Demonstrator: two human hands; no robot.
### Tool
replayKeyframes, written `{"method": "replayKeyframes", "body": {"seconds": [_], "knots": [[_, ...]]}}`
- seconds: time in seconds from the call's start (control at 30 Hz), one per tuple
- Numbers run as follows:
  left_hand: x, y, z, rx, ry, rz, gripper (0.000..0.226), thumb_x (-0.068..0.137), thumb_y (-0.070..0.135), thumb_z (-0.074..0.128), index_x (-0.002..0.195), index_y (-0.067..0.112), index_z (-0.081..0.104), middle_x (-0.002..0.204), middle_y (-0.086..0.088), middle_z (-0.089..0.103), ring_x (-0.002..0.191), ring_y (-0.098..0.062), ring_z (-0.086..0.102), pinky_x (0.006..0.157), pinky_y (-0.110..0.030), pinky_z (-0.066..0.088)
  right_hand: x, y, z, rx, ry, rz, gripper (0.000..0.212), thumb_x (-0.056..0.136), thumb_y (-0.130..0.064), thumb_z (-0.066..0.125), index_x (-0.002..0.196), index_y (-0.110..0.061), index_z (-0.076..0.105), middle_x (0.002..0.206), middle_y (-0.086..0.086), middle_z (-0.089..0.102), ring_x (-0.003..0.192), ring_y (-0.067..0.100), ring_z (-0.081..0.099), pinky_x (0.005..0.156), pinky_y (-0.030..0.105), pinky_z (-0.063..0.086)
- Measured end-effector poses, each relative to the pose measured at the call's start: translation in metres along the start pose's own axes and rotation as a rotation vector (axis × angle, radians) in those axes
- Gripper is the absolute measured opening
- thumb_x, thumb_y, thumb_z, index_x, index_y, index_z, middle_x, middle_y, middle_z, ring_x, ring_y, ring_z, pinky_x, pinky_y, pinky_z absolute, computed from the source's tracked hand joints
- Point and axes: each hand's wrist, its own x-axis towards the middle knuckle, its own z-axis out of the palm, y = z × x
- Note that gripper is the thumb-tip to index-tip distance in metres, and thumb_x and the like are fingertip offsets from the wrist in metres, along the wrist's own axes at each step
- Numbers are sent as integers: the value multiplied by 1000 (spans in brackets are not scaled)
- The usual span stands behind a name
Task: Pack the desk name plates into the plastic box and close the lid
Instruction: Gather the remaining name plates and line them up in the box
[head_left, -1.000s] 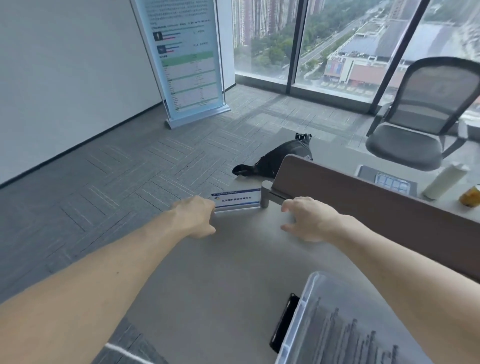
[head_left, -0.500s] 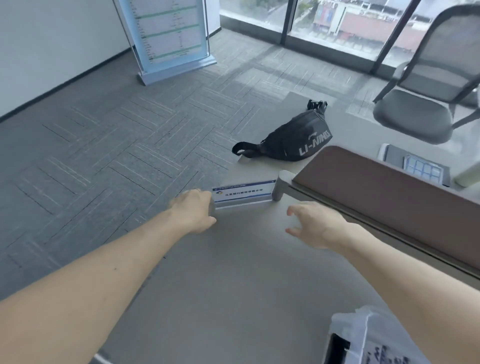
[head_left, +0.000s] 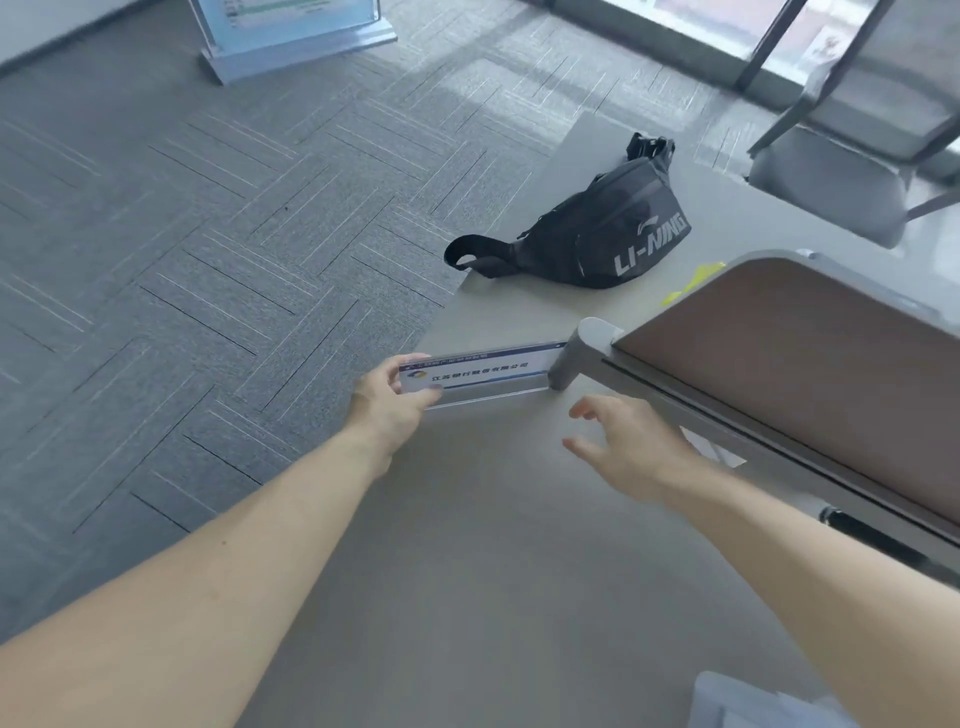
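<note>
A clear acrylic desk name plate with a white and blue card stands on the grey desk, its right end against the divider's end post. My left hand grips the plate's left end, thumb in front and fingers over the top. My right hand hovers just off the desk below the plate's right end, fingers spread and loosely bent, holding nothing. A corner of the clear plastic box shows at the bottom edge, mostly out of frame.
A brown desk divider with a grey end post runs along the right. A black waist bag lies on the desk beyond the plate. A grey office chair and a floor sign base stand farther off.
The view tilted down and moved closer. My left hand closed its thumb and fingers round the plate's left end. My right hand drew slightly back from the post and spread its fingers.
</note>
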Motion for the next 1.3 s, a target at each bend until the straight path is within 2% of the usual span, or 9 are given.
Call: {"method": "replayKeyframes", "body": {"seconds": [0.03,0.1,0.2,0.43,0.63,0.73,0.83,1.0,1.3], "knots": [[4,-4,5,-31,43,13,29,86,15,81,111,25,69,106,4,64,102,-15,59,78,-10,45,4,0,7,58,22,8,41,94,-43,62,130,-24,60,132,-2,62,123,18,56,96,32,46],[11,-15,7,-109,81,24,13,88,17,79,96,25,71,94,7,69,95,-18,66,88,-28,56,13,0,19,177,46,35,40,93,-39,65,129,-23,61,130,-1,63,123,17,57,99,31,44],[3,-26,-4,-113,35,68,14,92,12,74,91,26,73,87,9,73,84,-11,67,91,-43,57,23,-1,33,308,52,89,45,90,-38,68,131,-23,58,127,-2,64,121,16,58,97,30,45],[-16,-48,-44,-137,-149,56,16,92,5,71,95,21,76,85,5,78,81,-9,71,78,-39,60,40,-16,50,652,94,186,58,88,-25,75,139,-23,48,122,-3,58,112,16,59,93,31,49],[-29,-46,-53,-135,-249,71,11,93,9,69,103,9,75,92,1,76,88,-10,72,79,-40,64,32,-18,76,773,186,154,11,83,-26,79,82,-28,68,75,1,65,68,17,58,67,35,48],[-40,-34,-52,-125,-237,71,10,95,13,69,104,12,74,93,6,76,88,-2,71,78,-46,64,10,-14,63,792,235,151,10,84,-26,79,81,-23,70,83,10,73,79,24,68,81,45,56],[-57,-6,-48,-84,-229,102,11,97,15,67,106,15,73,93,9,77,85,0,72,75,-48,64,-19,-14,34,853,261,106,5,88,-24,76,91,-21,74,89,1,77,88,20,72,87,45,59],[-102,66,-46,-38,-240,247,15,98,18,67,111,15,72,99,5,78,91,-13,75,70,-41,65,-77,-5,-29,937,327,60,20,85,-39,74,92,-20,70,95,7,75,91,27,71,85,54,58],[-218,160,-26,34,-244,526,11,97,19,67,107,23,72,99,10,79,93,-9,75,80,-29,62,-191,36,-111,1081,466,-130,17,90,-25,75,79,-18,64,95,3,80,91,28,76,81,64,58]]}}
